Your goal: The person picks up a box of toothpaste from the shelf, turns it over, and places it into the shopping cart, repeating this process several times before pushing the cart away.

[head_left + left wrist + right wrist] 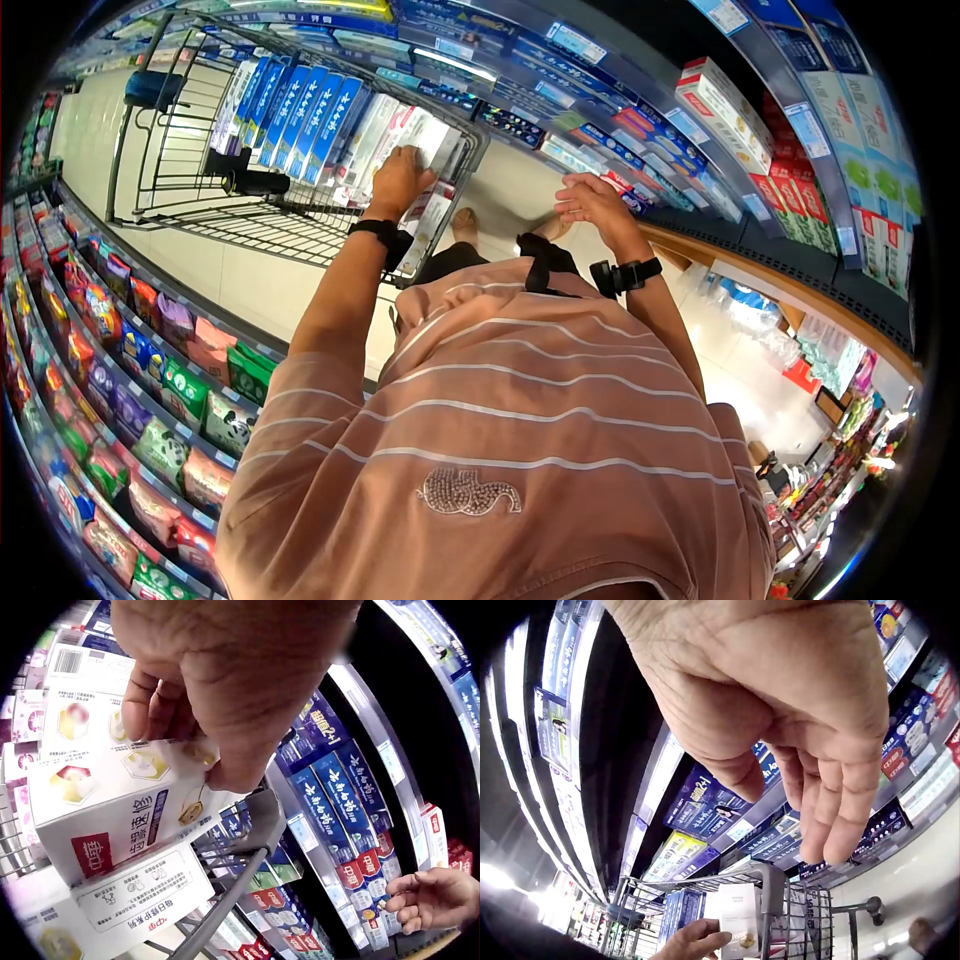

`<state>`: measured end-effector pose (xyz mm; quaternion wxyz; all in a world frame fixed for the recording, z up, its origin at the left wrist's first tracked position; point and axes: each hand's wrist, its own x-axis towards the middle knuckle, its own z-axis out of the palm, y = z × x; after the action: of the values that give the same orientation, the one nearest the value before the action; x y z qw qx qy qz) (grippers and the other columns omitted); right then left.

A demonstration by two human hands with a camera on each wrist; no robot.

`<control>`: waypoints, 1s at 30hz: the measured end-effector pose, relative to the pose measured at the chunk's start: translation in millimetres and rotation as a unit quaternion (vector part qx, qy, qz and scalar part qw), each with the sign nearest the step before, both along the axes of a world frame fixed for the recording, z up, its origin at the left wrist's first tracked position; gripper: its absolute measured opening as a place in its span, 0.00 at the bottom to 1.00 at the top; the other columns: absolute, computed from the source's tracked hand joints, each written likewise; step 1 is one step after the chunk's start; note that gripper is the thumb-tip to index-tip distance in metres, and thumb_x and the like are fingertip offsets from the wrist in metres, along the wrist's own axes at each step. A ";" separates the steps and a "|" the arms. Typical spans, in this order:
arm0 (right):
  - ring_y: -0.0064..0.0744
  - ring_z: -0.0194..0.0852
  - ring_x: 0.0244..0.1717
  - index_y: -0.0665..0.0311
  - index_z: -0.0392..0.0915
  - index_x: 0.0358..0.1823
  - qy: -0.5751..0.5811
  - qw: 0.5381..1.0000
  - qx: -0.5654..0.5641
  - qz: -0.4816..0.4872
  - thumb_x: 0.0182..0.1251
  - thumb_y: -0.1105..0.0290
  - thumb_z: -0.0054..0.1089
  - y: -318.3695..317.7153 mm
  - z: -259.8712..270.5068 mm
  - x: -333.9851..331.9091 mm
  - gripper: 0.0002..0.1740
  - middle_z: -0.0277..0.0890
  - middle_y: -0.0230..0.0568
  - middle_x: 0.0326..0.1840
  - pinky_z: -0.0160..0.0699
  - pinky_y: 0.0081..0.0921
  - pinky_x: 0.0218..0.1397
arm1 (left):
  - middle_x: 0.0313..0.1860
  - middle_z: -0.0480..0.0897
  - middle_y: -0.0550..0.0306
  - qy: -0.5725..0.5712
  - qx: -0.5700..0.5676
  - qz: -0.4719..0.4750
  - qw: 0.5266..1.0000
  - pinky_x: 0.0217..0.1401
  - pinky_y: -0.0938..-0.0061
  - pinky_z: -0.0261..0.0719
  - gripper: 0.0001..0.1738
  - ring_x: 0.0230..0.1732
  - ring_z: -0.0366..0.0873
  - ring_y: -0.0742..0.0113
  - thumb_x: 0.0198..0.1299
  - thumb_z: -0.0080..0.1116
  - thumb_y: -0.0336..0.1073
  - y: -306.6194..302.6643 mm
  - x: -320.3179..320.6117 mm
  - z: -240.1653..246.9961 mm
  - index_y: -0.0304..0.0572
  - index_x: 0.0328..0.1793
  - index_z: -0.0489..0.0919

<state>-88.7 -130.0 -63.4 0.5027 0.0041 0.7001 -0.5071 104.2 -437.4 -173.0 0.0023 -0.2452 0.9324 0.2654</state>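
So the white box (97, 825) is down in the end of the shopping cart (262, 232), tilted and touching other white cartons (135, 900) there. The left hand (400, 185) has it, fingers bent over the top and thumb pressed near an edge, so a pretty narrow grip. Right next to those cartons there's a row of blue boxes (318, 125) standing up in the cart. The cart's rim (270, 832) is the thing in the way, running between the held box and the toothpaste shelves (334, 802). The right hand (600, 208) is holding nothing: it hangs in the air near the shelves, fingers loose and slightly bent, thumb apart. Over on the cart's other side, another shelf is packed with colorful bags (185, 390), well apart from both hands.
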 end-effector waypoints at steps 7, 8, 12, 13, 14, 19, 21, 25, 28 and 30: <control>0.36 0.85 0.44 0.66 0.73 0.60 -0.006 1.000 -0.006 0.001 0.74 0.63 0.54 2.2 -4.9 -3.8 0.19 0.82 0.44 0.47 0.84 0.29 0.46 | 0.46 0.81 0.44 0.018 0.105 0.053 0.993 0.51 0.56 0.79 0.26 0.47 0.81 0.44 0.52 0.69 0.48 -15.6 0.0 -11.4 0.39 0.53 0.80; 0.36 0.85 0.44 0.66 0.73 0.60 -0.006 1.000 -0.008 0.002 0.75 0.63 0.54 2.4 -4.7 -3.5 0.18 0.82 0.44 0.47 0.84 0.29 0.46 | 0.44 0.81 0.45 0.042 0.124 0.062 0.989 0.50 0.57 0.79 0.26 0.46 0.81 0.45 0.52 0.69 0.47 -21.5 1.3 -12.9 0.39 0.53 0.81; 0.36 0.85 0.45 0.65 0.72 0.60 0.005 1.000 -0.009 0.008 0.76 0.62 0.53 -2.2 1.7 -2.3 0.18 0.81 0.45 0.48 0.85 0.30 0.46 | 0.39 0.84 0.53 0.096 0.355 0.103 0.924 0.46 0.70 0.79 0.24 0.41 0.81 0.63 0.58 0.66 0.45 -36.6 3.0 19.4 0.34 0.55 0.81; 0.36 0.85 0.45 0.66 0.72 0.60 0.010 1.000 -0.016 0.011 0.76 0.62 0.53 -4.4 3.8 -2.8 0.18 0.81 0.45 0.48 0.85 0.30 0.46 | 0.40 0.84 0.54 0.115 0.435 0.121 0.885 0.45 0.72 0.78 0.24 0.40 0.81 0.66 0.59 0.65 0.45 -38.1 1.8 30.3 0.33 0.55 0.81; 0.37 0.85 0.45 0.66 0.72 0.60 0.014 1.000 -0.024 0.014 0.76 0.62 0.53 -6.4 5.9 -3.4 0.19 0.81 0.45 0.49 0.85 0.30 0.46 | 0.41 0.85 0.56 0.094 0.465 0.132 0.870 0.46 0.75 0.78 0.24 0.40 0.81 0.70 0.62 0.64 0.45 -40.7 -0.2 41.8 0.32 0.55 0.81; 0.36 0.83 0.50 0.66 0.71 0.63 0.041 0.993 -0.081 0.069 0.77 0.57 0.54 -42.0 41.5 -10.3 0.23 0.79 0.47 0.53 0.83 0.30 0.51 | 0.45 0.84 0.58 0.091 0.537 0.145 0.826 0.54 0.72 0.78 0.22 0.46 0.82 0.68 0.66 0.59 0.45 -29.0 -24.1 116.1 0.36 0.57 0.81; 0.36 0.82 0.53 0.67 0.70 0.65 0.059 0.988 -0.101 0.095 0.77 0.56 0.53 -58.6 63.3 -10.8 0.25 0.78 0.49 0.56 0.82 0.30 0.54 | 0.46 0.84 0.58 0.109 0.567 0.141 0.804 0.56 0.71 0.77 0.22 0.48 0.81 0.68 0.66 0.59 0.46 -25.1 -36.7 125.6 0.36 0.57 0.80; 0.37 0.81 0.57 0.69 0.68 0.68 0.062 0.982 -0.133 0.120 0.77 0.54 0.54 -81.0 91.6 0.0 0.29 0.78 0.49 0.57 0.81 0.30 0.58 | 0.48 0.85 0.56 0.161 0.622 0.133 0.754 0.55 0.72 0.76 0.25 0.48 0.82 0.68 0.65 0.61 0.48 -5.3 -57.4 156.5 0.36 0.59 0.79; 0.36 0.81 0.57 0.68 0.67 0.70 0.040 0.980 -0.157 0.116 0.77 0.53 0.54 -89.0 102.0 2.6 0.31 0.78 0.47 0.58 0.81 0.31 0.58 | 0.49 0.85 0.55 0.171 0.643 0.111 0.738 0.55 0.71 0.76 0.24 0.49 0.82 0.68 0.67 0.58 0.47 3.7 -72.0 166.6 0.36 0.59 0.78; 0.37 0.80 0.57 0.68 0.68 0.68 0.032 0.980 -0.165 0.107 0.75 0.52 0.56 -89.4 102.7 3.4 0.31 0.77 0.46 0.58 0.81 0.31 0.57 | 0.49 0.85 0.53 0.181 0.652 0.109 0.728 0.54 0.72 0.76 0.24 0.50 0.82 0.67 0.68 0.57 0.46 14.7 -78.5 179.2 0.34 0.60 0.77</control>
<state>-85.3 -219.4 39.3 0.5250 -0.1704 0.6189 -0.5588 25.7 -422.7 6.2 -0.0358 -0.2308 0.4791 0.8461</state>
